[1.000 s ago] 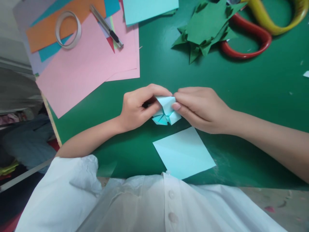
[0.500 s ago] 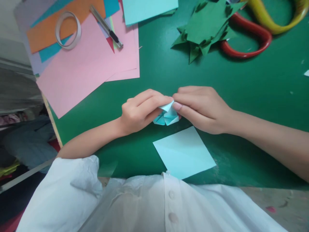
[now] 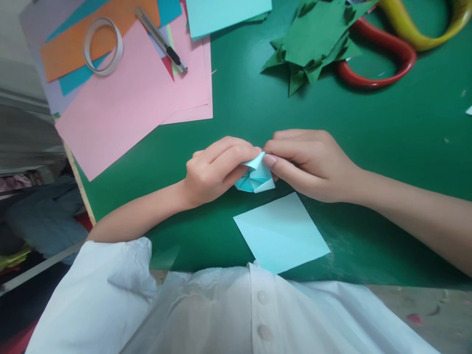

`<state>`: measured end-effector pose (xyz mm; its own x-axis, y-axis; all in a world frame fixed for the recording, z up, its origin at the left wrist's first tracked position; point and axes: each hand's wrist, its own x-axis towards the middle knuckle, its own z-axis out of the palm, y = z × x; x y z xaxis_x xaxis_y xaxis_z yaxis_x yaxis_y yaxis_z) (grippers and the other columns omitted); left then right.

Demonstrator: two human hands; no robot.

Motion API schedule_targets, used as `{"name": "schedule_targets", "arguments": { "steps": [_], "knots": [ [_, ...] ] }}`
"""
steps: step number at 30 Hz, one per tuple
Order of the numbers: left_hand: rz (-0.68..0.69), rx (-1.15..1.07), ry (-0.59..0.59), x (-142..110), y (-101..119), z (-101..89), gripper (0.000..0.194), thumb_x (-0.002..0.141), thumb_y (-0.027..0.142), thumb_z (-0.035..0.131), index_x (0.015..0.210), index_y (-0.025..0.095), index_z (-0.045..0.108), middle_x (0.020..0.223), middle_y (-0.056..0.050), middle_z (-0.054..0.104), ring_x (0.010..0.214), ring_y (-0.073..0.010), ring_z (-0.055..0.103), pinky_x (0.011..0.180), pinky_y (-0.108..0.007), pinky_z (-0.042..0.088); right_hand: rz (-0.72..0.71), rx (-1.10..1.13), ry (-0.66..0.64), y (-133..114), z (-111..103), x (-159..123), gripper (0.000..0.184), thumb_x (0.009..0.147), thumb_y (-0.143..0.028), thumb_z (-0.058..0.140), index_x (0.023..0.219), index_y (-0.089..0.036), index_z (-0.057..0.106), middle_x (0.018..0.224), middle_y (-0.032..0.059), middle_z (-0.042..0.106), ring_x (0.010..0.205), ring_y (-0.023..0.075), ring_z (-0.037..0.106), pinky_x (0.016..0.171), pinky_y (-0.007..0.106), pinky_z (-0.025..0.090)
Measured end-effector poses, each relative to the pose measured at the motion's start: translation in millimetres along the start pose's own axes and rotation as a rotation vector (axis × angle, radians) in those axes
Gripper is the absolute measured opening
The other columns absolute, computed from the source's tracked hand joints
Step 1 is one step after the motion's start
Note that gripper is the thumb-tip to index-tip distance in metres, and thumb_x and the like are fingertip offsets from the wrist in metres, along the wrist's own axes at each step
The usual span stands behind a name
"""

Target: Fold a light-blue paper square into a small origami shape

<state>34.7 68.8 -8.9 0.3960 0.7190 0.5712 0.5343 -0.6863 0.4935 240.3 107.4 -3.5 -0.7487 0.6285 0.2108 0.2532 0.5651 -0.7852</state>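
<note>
A small folded light-blue paper piece (image 3: 256,176) is held just above the green table (image 3: 387,132) between both hands. My left hand (image 3: 212,169) has its fingers curled over the piece's left side and pinches it. From the right, my right hand (image 3: 308,164) pinches the upper corner with thumb and fingertips. A flat light-blue paper square (image 3: 282,232) lies on the table just in front of the hands, near my white shirt.
Pink paper sheets (image 3: 125,103), orange and teal sheets, a tape roll (image 3: 103,45) and a utility knife (image 3: 161,40) lie at the back left. Folded dark green paper pieces (image 3: 313,44), a red scissor handle (image 3: 383,64) and a yellow one (image 3: 416,29) sit at the back right.
My left fingers have closed further over the folded piece, which is now more compact and turned slightly. Both hands stay in the same place.
</note>
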Motion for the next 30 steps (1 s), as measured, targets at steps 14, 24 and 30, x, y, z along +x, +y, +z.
{"name": "schedule_targets", "arguments": {
  "steps": [14, 24, 30],
  "knots": [
    [0.037, 0.092, 0.011, 0.5, 0.3, 4.2, 0.011, 0.093, 0.011, 0.054, 0.094, 0.016, 0.064, 0.085, 0.001, 0.073, 0.077, -0.0077, 0.069, 0.069, -0.017, 0.055, 0.023, -0.068, -0.030, 0.3, 0.7, -0.6, 0.029, 0.096, -0.026, 0.042, 0.068, -0.019, 0.041, 0.058, -0.0023, 0.037, 0.055, 0.0099, 0.037, 0.057, 0.028, 0.025],
    [0.021, 0.069, 0.030, -0.1, -0.1, 4.6, 0.014, 0.093, 0.011, 0.054, 0.097, 0.016, 0.066, 0.091, 0.001, 0.076, 0.085, -0.0078, 0.073, 0.076, -0.016, 0.057, 0.037, -0.078, -0.001, -1.3, 0.9, -0.6, 0.028, 0.095, -0.024, 0.044, 0.068, -0.019, 0.040, 0.058, -0.0029, 0.037, 0.055, 0.0088, 0.037, 0.055, 0.026, 0.026],
    [0.020, 0.014, 0.040, 1.6, -0.7, 5.1, 0.016, 0.091, 0.010, 0.054, 0.097, 0.017, 0.067, 0.092, 0.000, 0.077, 0.085, -0.0097, 0.074, 0.078, -0.019, 0.059, 0.037, -0.048, 0.034, -1.1, 1.8, -0.8, 0.026, 0.095, -0.024, 0.045, 0.070, -0.018, 0.045, 0.058, -0.0029, 0.040, 0.055, 0.0084, 0.039, 0.056, 0.025, 0.027]
  ]
}}
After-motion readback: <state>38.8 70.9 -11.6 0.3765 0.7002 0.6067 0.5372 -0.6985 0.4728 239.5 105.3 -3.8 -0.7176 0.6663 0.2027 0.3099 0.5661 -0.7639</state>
